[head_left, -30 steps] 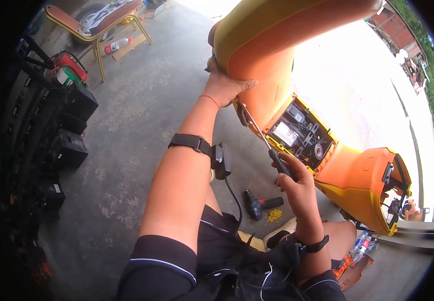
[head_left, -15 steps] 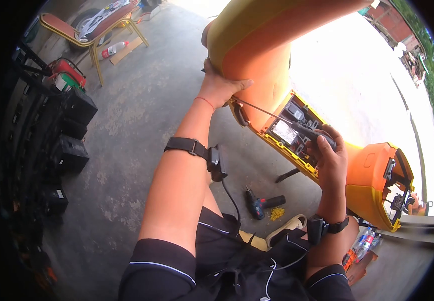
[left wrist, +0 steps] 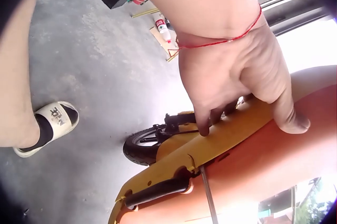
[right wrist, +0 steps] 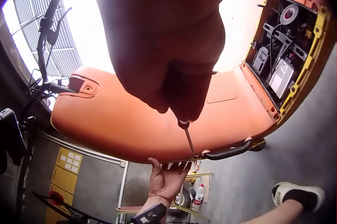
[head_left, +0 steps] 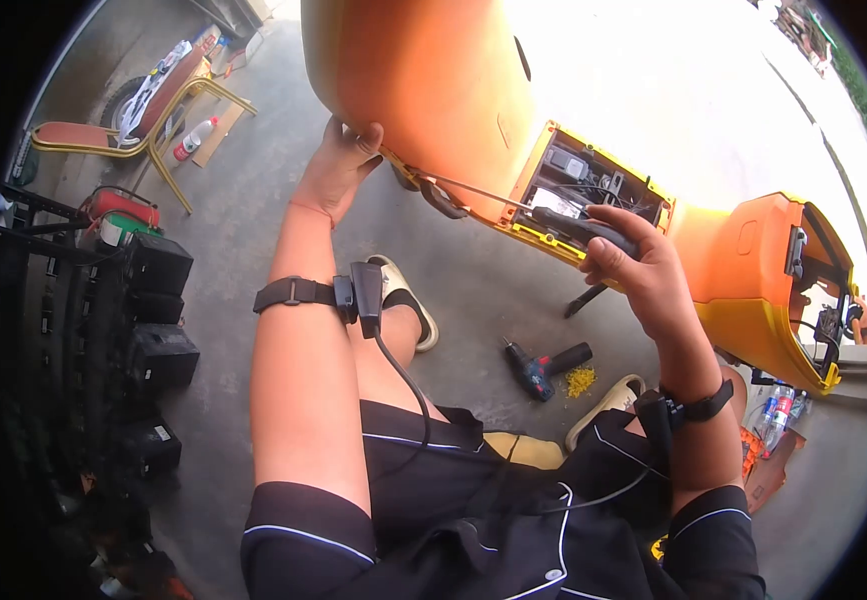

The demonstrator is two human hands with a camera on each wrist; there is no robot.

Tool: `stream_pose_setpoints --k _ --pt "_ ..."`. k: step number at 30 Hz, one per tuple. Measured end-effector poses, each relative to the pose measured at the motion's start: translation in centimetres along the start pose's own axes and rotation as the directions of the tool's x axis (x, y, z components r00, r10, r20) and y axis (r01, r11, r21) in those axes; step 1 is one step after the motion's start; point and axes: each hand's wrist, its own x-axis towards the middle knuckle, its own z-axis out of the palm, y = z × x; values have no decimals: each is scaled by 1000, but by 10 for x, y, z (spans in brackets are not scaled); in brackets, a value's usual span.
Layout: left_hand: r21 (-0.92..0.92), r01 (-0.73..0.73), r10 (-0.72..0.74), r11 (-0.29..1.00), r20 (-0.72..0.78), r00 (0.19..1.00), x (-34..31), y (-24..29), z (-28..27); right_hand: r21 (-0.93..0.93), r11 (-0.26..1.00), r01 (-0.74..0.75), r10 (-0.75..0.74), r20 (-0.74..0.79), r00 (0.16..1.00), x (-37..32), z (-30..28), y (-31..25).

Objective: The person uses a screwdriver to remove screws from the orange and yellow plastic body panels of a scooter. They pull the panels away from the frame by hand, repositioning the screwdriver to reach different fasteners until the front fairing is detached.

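Observation:
In the head view, my left hand (head_left: 338, 178) grips the edge of a scooter's orange-and-yellow body shell (head_left: 433, 90). Its thumb lies over the orange side, and its other fingers go under the yellow edge (left wrist: 231, 129). A long screwdriver (head_left: 559, 222) with a black handle is held in my right hand (head_left: 645, 268), fingers and thumb around the handle. Its metal shaft (left wrist: 209, 195) reaches to the seam of the shell, the tip right beside a black grab handle (left wrist: 158, 192) and close to my left hand. In the right wrist view, my right hand (right wrist: 174, 66) is dark and blocks the screwdriver's handle.
An open compartment (head_left: 585, 180) in the scooter holds electronics and wires. On the floor lie a cordless drill (head_left: 543, 370) and a small yellow pile (head_left: 580, 381). Black boxes (head_left: 163, 355) line the left; a chair (head_left: 143, 130) and a bottle (head_left: 195, 138) stand farther back.
My right hand has swung right and the screwdriver now lies flatter, its tip still by the seam. My left hand keeps its hold. The head view has shifted, bringing a slippered foot into sight.

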Motion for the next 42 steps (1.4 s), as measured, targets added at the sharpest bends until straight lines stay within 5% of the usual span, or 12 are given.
stream_pose_setpoints --k 8,16,28,30,34,36,38,40,42 --pt "140 15 -8 990 -57 998 -1 -2 4 -352 883 -311 413 265 871 -21 9 6" --pt "497 -151 245 854 -128 961 13 -6 26 -505 854 -122 220 139 965 -40 1 -3" --pt "467 -190 312 864 -199 929 5 4 42 -623 744 -240 333 35 942 -39 0 41" --pt "395 -175 238 902 -116 964 11 -1 35 -638 720 -273 395 54 917 -38 1 47" --pt "388 -101 222 916 -282 933 5 -15 43 -735 639 -226 414 82 907 -38 3 44" --pt "181 -89 140 979 -293 946 6 -21 50 -748 622 -230 421 72 904 -37 5 42" --pt "163 -115 164 980 -330 930 10 -33 61 -760 611 -222 425 78 902 -31 2 46" --pt "32 -375 351 926 -435 829 21 -54 66 -778 587 -223 412 50 910 -30 1 44" --pt "-64 -355 280 933 -492 824 4 -51 78 -781 562 -272 448 11 894 -29 1 32"
